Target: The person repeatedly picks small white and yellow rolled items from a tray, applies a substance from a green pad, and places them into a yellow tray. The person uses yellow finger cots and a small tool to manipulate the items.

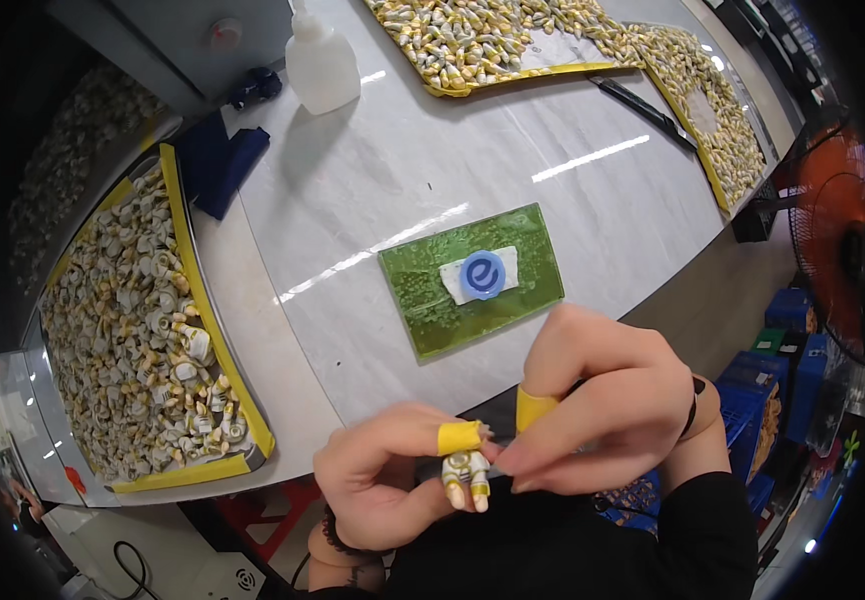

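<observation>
Close to my body, my left hand (393, 478) pinches a small headless figurine body (467, 474), white with gold trim and pale legs, between thumb and a finger wrapped in yellow tape. My right hand (608, 410), also with yellow tape on a finger, closes its fingertips at the figurine's side. Whatever lies in that pinch is too small and hidden to make out. Beyond both hands a green slab (428, 325) rests on the table, bearing a white pad (451, 284) with a round light-blue cap-like dish (483, 274) on it.
At left, a yellow-edged tray (215, 345) holds many white-and-gold figurine bodies. Far trays (543, 72) hold many small white-and-gold parts, with a black cutter-like tool (643, 112) alongside. A pump bottle (321, 65) stands near dark blue cloth (218, 165). A fan (833, 225) and blue crates (753, 390) are right.
</observation>
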Available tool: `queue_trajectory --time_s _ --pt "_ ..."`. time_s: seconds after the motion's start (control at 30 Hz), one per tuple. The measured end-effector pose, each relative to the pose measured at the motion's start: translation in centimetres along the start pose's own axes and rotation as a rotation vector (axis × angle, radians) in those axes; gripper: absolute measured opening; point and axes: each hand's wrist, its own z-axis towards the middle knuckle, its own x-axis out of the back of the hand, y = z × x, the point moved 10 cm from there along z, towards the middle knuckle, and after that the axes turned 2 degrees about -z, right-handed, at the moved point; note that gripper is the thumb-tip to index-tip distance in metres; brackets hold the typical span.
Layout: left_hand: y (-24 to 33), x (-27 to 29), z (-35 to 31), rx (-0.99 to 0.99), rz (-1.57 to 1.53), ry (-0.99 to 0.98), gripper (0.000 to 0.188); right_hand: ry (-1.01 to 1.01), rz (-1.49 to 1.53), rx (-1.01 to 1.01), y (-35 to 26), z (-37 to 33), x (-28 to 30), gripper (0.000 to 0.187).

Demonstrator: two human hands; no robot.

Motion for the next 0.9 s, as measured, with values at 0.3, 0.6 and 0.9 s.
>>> queue_trajectory --time_s 0.3,0.6,0.9 --pt "-2.1 -0.7 -0.4 0.232 -0.066 -0.147 0.023 -0.187 0.02 -0.03 0.8 0.3 -1.8 0.016" --pt "-2.5 -1.5 -0.7 0.323 -0.179 -0.151 0.021 -0.218 0.003 0.051 0.3 0.4 -2.4 0.015" --pt "-1.1 -0.9 -0.1 0.242 -0.008 -0.221 0.022 -0.251 0.029 -0.052 0.9 0.5 -1.3 0.018"
